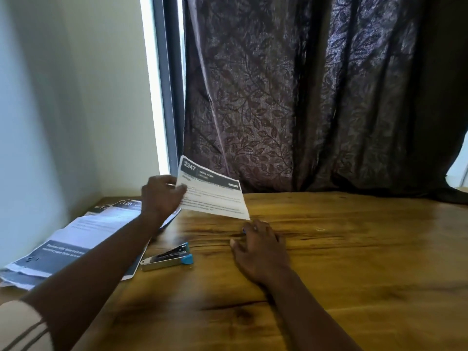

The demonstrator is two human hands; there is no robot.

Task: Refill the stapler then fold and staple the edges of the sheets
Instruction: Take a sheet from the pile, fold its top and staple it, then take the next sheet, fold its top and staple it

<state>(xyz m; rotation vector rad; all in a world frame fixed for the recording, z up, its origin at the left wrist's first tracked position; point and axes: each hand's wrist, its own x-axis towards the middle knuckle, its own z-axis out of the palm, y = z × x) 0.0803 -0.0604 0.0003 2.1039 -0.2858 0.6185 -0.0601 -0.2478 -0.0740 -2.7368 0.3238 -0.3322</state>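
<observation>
1. Much of the print on the sheet (212, 192) held in the air is too blurred to read; only the large "2947" in its dark header band stands out, and the lines below are grey smears.
2. The left hand (160, 195) pinches that sheet at its left edge, thumb on the front and fingers behind it, so those fingers are mostly hidden. The paper tilts up off the bench (342, 249), its lower right corner hanging just above the right hand.
3. The right hand (258, 249) lies palm down on the wood with its fingers loosely spread. A small blue thing shows at its fingertips, but I cannot tell what it is or whether the hand grips it.
4. The left forearm crosses over the stack of papers (76, 239) at the bench's left end, covering its middle; the stack's near edge looks ragged and its headers are dark with pale, unreadable text.
5. The stapler (168, 257) lies on the bench just beside the stack's right edge, between the two arms. It has a shiny metal body and bright blue plastic ends, and its top appears lifted open.
6. The bench is glossy brown wood with strong dark grain streaks.
7. Behind it hangs a dark curtain (316, 97) woven with a leaf pattern, in heavy folds; a strip of window frame (168, 84) shows at its left, with a plain pale wall (63, 97) beyond.
</observation>
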